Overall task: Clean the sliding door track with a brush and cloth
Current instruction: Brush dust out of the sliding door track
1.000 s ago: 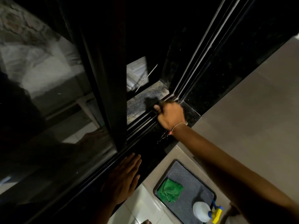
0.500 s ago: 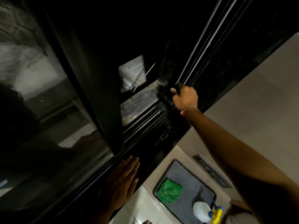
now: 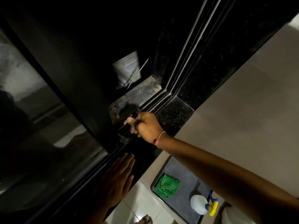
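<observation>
The sliding door track (image 3: 159, 98) runs as dark parallel rails from lower left to the corner at upper right. My right hand (image 3: 146, 126) is closed around a dark brush (image 3: 129, 118), mostly hidden by my fingers, and holds it on the rails beside the door's edge. My left hand (image 3: 115, 180) rests flat, fingers spread, on the black granite sill (image 3: 174, 114) near the bottom. A crumpled green cloth (image 3: 167, 185) lies on a grey tray (image 3: 186, 172) on the floor.
The dark glass sliding door (image 3: 48, 126) fills the left side. A white spray bottle (image 3: 199, 204) with a yellow and blue trigger lies on the tray. Beige wall (image 3: 242, 94) is at right; a toe shows at the bottom edge.
My right hand has drawn the brush back along the track from the far corner toward the door's edge. My left hand stays flat on the sill.
</observation>
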